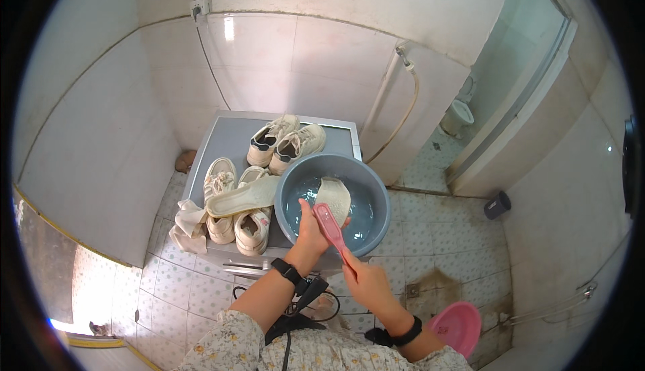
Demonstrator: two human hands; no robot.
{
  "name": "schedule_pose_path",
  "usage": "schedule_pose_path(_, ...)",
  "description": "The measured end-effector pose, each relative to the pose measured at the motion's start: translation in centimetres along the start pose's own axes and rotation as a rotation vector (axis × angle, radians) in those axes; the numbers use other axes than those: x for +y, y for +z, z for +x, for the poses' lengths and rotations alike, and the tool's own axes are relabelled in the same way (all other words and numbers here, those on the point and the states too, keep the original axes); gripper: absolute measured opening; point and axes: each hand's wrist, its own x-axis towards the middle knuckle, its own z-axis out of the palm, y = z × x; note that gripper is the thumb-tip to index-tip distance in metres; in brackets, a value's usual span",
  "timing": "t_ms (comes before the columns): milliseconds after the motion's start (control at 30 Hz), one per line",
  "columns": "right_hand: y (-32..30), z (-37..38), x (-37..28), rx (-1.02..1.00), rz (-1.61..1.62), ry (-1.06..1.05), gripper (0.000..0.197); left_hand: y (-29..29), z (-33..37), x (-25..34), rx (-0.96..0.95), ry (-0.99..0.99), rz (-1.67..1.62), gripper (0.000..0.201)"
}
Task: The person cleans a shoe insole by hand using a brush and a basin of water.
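My left hand (310, 230) grips a pale insole (336, 193) and holds it tilted over the grey-blue basin (385, 206), which has water in it. In my right hand (368, 285) is the handle of a pink brush (328, 222). The brush head lies against the near part of the insole, its bristles hidden underneath. Left of the basin, a second insole (243, 196) rests across a pair of off-white sneakers (219, 179). Another pair of off-white sneakers (301, 146) stands behind them.
Everything sits on a grey-topped appliance (225, 139), with a whitish cloth (188, 226) at its left edge. A hose (410, 102) hangs from the wall tap. A pink basin (458, 324) and a dark bucket (497, 205) stand on the tiled floor. A doorway opens at right.
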Motion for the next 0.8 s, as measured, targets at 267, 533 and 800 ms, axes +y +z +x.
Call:
schedule_pose_path(267,1.5,6.1,1.6,-0.024,-0.205,0.127,0.038,-3.7,3.7,-1.6,-0.185,0.208,0.17,0.066)
schedule_pose_path(533,-0.3,3.9,0.5,-0.03,-0.074,0.088,0.037,0.0,0.6,-1.1,0.07,0.122,0.209,0.062)
schedule_pose_path(800,-0.5,-0.3,0.4,-0.048,-0.054,0.071,0.04,2.0,-1.0,-0.9,0.128,0.054,0.158,0.066)
